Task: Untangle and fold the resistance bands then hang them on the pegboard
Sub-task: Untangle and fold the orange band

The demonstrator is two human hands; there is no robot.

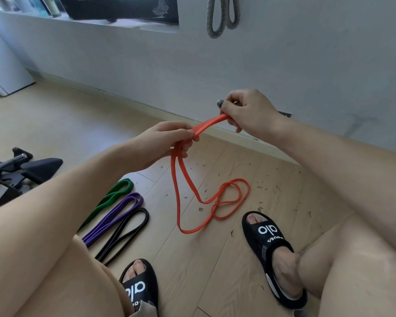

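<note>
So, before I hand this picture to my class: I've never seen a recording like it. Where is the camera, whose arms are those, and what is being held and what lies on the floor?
There is no machine here. The single picture comes from a camera worn on a person's head, looking forward and down, so the arms and sandalled feet are the wearer's own. The left hand and the right hand both pinch one end of an orange resistance band; the rest of it hangs down and lies in loose loops on the wooden floor. To the left lie three more bands, side by side: green, purple and black. A grey band hangs on the wall above.
</note>
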